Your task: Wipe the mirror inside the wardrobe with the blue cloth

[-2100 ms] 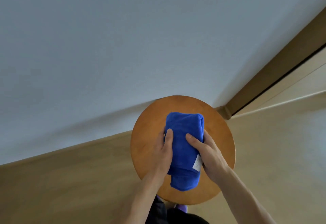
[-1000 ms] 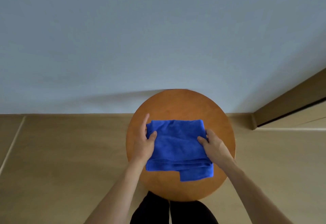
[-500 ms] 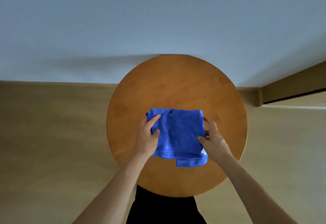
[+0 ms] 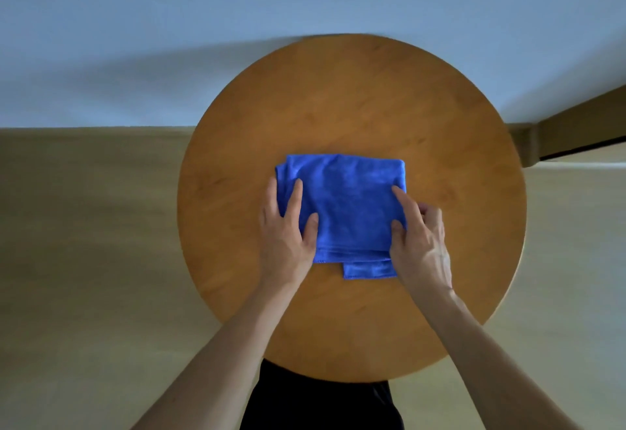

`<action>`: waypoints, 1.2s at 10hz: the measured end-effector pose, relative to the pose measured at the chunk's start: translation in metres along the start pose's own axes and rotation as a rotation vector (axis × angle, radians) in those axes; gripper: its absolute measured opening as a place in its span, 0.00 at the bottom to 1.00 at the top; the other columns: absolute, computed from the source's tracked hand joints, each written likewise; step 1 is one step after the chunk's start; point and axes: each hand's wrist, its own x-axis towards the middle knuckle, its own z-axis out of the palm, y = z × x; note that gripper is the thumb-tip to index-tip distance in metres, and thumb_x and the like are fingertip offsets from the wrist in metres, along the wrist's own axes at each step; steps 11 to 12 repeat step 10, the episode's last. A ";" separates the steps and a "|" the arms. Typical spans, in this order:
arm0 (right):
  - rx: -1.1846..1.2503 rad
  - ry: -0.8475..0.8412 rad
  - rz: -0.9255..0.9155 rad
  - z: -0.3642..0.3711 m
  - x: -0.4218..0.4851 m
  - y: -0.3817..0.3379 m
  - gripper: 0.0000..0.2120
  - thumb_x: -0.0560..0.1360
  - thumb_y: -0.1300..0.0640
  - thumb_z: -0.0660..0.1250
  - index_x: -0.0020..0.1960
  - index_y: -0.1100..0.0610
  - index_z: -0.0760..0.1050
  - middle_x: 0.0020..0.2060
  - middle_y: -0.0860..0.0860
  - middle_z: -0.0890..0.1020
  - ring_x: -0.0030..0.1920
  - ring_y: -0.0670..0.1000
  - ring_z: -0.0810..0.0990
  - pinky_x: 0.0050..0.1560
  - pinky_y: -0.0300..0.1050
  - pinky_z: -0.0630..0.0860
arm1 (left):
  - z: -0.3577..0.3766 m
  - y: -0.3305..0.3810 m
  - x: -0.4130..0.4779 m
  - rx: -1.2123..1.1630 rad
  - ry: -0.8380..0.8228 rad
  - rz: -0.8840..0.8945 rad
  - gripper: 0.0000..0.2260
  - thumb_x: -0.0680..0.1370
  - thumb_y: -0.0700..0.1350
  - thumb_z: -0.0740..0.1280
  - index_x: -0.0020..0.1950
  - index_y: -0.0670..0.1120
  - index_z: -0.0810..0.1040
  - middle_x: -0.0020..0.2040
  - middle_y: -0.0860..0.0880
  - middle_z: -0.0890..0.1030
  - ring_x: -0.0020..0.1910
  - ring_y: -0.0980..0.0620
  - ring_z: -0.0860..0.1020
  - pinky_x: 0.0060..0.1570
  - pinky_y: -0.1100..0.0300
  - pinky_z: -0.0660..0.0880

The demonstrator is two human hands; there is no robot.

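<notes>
The folded blue cloth (image 4: 349, 206) lies flat on the round wooden table (image 4: 355, 97), a loose lower layer sticking out at its near edge. My left hand (image 4: 288, 229) rests on the cloth's left edge with straight fingers and the thumb on top. My right hand (image 4: 420, 240) holds the right edge: index finger and thumb lie on the cloth, the other fingers are curled beside it. No mirror or wardrobe is in view.
The table stands against a pale blue-grey wall (image 4: 169, 23) on a beige floor (image 4: 84, 260). A brown wooden frame (image 4: 576, 124) runs along the floor at the right. My dark trousers (image 4: 321, 402) show below the table's near rim.
The cloth, held slightly bunched between both hands half a second ago, now lies spread flat on the table. My left fingers have straightened on it. The view has moved closer to the table.
</notes>
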 end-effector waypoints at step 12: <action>-0.079 -0.020 -0.059 -0.032 -0.047 -0.012 0.26 0.79 0.53 0.66 0.75 0.48 0.65 0.67 0.51 0.67 0.67 0.53 0.67 0.47 0.47 0.71 | -0.038 0.014 -0.037 0.156 -0.232 0.004 0.30 0.85 0.58 0.53 0.84 0.54 0.44 0.84 0.45 0.41 0.83 0.44 0.41 0.80 0.51 0.49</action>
